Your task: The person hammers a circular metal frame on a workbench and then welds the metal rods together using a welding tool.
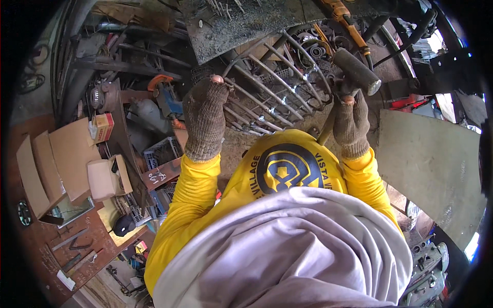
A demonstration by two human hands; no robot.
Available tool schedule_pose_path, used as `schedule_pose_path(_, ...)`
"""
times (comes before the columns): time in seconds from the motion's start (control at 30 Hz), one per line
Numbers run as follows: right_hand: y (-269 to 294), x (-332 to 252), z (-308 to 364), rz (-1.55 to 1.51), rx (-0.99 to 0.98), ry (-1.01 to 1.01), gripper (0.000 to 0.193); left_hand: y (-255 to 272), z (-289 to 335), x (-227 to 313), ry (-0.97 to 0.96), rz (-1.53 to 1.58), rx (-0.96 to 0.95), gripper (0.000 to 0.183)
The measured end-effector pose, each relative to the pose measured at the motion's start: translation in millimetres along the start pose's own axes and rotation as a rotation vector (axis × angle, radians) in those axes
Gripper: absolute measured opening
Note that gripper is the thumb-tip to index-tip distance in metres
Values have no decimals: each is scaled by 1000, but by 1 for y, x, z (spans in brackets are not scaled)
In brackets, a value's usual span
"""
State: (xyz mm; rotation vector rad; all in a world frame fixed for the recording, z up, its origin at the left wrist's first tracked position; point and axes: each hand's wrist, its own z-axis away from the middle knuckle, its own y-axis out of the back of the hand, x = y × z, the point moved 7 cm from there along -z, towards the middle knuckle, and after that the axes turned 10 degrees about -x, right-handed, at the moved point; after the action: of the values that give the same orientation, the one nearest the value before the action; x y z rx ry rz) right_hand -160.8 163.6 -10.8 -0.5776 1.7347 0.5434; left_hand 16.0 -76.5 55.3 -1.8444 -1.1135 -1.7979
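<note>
Hammer (356,71) handle mostly hidden behind right hand (351,123), wire frame's (277,87) lower edge hidden behind yellow shirt (287,164)

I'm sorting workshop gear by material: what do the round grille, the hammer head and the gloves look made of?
Round grille: bare grey steel rod, apparently, with shiny spots at the joints. Hammer head: dull grey cylinder, probably metal, possibly rubber. Gloves on the left hand and right hand: brown knitted fabric, worn through at a fingertip.

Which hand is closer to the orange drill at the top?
Right. The right hand grips a hammer just below the orange drill. The left hand holds the round wire grate, farther left of it.
</note>
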Motion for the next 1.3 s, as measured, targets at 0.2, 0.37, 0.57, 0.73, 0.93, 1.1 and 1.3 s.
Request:
schedule_pose_path(0.2, 1, -1, 5, 129, 86, 45, 41, -11, 3, -16, 151, 306, -44, 27)
schedule_pose_path(0.37, 0, -11, 0, -145, 65, -56, 38, -14, 4, -34, 179, 460, -113, 29)
schedule_pose_path(0.57, 5, -7, -1, -163, 89, -114, 36, -16, -26, -9, -19, 149, -338, 45)
schedule_pose_path(0.73, 2, 3, 2, -143, 56, -86, 39, -42, -43, 30, 89, 236, -553, 39)
schedule_pose_path(0.93, 4, 18, 2, -147, 38, -101, 40, -63, -36, 37, 326, 158, -625, 31)
schedule_pose_path(1.1, -1, 18, 1, -255, 47, -117, 40, -67, -38, 43, 272, 40, -604, 24)
schedule_pose_path(1.3, 1, 34, -1, -341, 40, -148, 42, -56, -37, 51, 129, 216, -473, 57)
